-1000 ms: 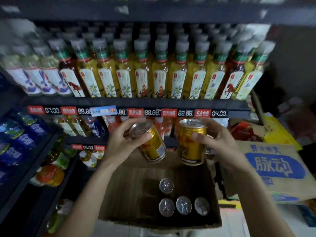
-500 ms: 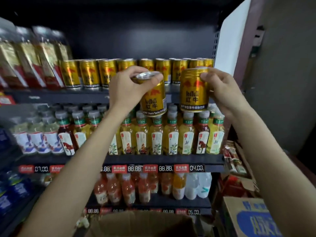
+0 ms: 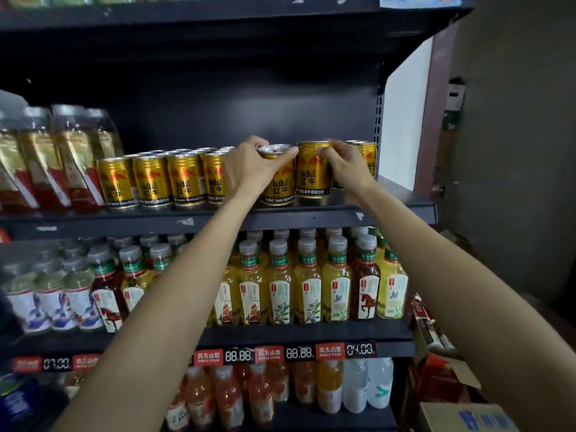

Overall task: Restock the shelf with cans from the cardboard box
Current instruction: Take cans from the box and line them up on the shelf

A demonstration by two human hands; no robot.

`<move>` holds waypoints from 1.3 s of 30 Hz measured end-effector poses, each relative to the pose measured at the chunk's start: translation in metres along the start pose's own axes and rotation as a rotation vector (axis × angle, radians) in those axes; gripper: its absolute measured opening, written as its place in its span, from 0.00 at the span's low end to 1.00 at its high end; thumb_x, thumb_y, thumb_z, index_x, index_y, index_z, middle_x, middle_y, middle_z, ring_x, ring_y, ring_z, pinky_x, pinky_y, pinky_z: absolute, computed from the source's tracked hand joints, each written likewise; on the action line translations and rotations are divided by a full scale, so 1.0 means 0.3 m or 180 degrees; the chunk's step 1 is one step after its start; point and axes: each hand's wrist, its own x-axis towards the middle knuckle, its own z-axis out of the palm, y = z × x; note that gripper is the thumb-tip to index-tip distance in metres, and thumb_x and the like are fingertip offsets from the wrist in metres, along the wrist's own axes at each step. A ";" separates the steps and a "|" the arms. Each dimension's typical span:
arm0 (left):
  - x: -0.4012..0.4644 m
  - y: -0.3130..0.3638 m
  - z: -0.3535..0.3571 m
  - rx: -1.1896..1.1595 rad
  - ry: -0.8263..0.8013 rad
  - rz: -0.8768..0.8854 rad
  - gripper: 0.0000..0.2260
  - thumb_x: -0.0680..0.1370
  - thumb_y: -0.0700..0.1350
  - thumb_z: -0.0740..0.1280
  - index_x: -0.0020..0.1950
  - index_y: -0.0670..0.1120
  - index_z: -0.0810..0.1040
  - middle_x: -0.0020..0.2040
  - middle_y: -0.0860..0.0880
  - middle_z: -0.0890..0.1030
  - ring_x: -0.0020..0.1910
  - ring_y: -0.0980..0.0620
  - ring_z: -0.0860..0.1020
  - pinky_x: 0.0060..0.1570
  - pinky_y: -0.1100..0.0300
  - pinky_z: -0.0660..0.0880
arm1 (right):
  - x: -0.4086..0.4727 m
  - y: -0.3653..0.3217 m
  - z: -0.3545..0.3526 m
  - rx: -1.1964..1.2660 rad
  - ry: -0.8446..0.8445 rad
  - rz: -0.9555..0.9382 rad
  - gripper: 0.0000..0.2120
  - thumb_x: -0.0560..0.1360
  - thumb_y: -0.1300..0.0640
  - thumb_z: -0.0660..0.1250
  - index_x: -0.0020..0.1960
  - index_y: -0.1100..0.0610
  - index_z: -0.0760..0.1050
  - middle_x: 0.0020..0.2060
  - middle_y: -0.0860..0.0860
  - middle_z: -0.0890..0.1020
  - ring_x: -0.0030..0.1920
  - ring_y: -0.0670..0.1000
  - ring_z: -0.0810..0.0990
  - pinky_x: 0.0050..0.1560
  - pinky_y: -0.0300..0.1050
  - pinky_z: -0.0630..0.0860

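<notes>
Both arms up at the shelf (image 3: 311,218). My left hand (image 3: 249,169) grips a gold can (image 3: 279,182) from above, fingers clamped round its rim, can tilted slightly, its base at the shelf's front edge. My right hand (image 3: 347,169) is wrapped on a second can (image 3: 313,174), upright, touching the first one's right side. Row of same cans (image 3: 165,182) stands to the left. Tea bottles (image 3: 308,285) one level below. Cardboard box (image 3: 467,417) corner at bottom right.

Two gold cans, left can (image 3: 278,182) tilted and right can (image 3: 312,173) upright, side by side at frame centre on the dark shelf (image 3: 311,217).
</notes>
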 end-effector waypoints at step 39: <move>0.063 -0.271 -0.046 0.1351 -0.0583 0.1684 0.40 0.68 0.64 0.69 0.73 0.45 0.62 0.72 0.46 0.68 0.72 0.47 0.64 0.74 0.55 0.48 | -0.015 0.036 0.194 -0.2157 0.0323 -0.0380 0.37 0.74 0.51 0.69 0.74 0.62 0.55 0.60 0.59 0.78 0.59 0.58 0.76 0.57 0.50 0.73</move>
